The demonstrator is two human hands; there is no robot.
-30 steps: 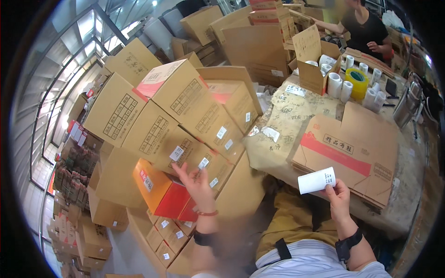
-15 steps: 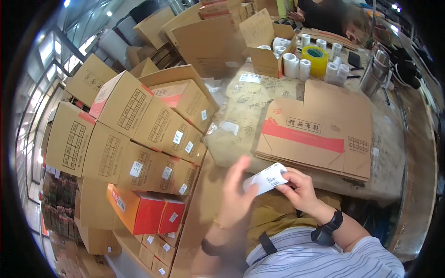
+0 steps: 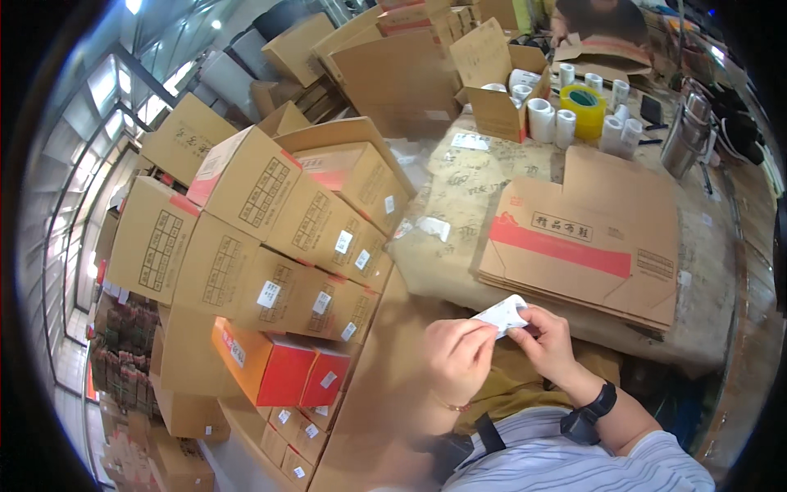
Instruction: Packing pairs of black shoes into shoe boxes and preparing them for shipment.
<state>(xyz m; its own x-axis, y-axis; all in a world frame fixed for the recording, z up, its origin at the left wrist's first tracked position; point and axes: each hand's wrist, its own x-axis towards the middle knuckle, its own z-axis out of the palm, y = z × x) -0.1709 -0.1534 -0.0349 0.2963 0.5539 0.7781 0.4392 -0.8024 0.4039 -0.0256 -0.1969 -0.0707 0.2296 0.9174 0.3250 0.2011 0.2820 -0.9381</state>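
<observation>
A small roll of white printed labels (image 3: 502, 316) is held up in front of my body, just off the table's near edge. My right hand (image 3: 547, 340) grips its right end, thumb and fingers closed round it. At the roll's left end my left hand (image 3: 461, 354) pinches, fingertips pressed together on the label edge. Beyond the hands, flat printed cardboard cartons (image 3: 582, 250) lie in a stack on the covered table (image 3: 447, 184).
To my left rise stacked brown cartons (image 3: 254, 217) bearing white labels, with orange-red boxes (image 3: 283, 369) lower down. Label rolls (image 3: 541, 120), yellow tape (image 3: 582, 113), an open box (image 3: 502, 115) and a steel flask (image 3: 684, 135) stand at the back. A person (image 3: 602, 20) is beyond them.
My left hand, formerly spread with fingers apart beside the roll, has closed into a pinch on its left end. My right hand keeps its hold. The whole view has shifted slightly.
</observation>
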